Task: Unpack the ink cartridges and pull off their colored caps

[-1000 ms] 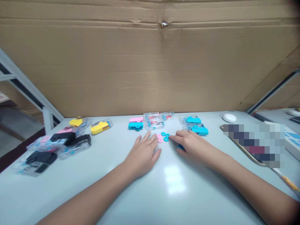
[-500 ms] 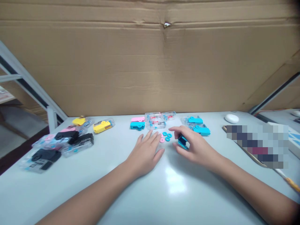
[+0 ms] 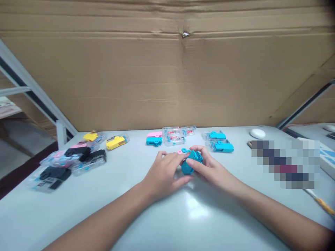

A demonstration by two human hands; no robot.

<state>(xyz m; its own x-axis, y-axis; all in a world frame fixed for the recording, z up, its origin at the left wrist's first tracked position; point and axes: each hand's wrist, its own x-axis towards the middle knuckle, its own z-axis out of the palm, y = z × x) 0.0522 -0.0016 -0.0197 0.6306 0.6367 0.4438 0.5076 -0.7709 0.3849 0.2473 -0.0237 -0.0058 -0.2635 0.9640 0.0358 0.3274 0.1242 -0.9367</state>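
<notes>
My right hand [image 3: 208, 165] is closed around a bright blue plastic casing [image 3: 192, 162] with a rounded end, its thumb lying across the near face. My left hand [image 3: 167, 172] comes in from the left, its fingertips at the casing's left side and its thumb stretched out just below. I cannot tell how firmly the left fingertips touch it. Behind the casing lie small rings, a pink ring [image 3: 179, 152] and a blue ring [image 3: 184, 150] among them, partly hidden by the hands.
Clear-cased pieces [image 3: 175, 140] lie along the back, beside a pink piece [image 3: 154, 134] and a blue piece [image 3: 154, 141]. Bagged blue pieces [image 3: 222, 146] lie right of them. Yellow [image 3: 116, 142] and black packs [image 3: 54, 176] sit left. A white mouse-like object [image 3: 258, 133] rests at right.
My right hand has moved left with the blue casing, turning it, and now meets my left hand. My left hand has left the tabletop beside the rings and come to the casing.
</notes>
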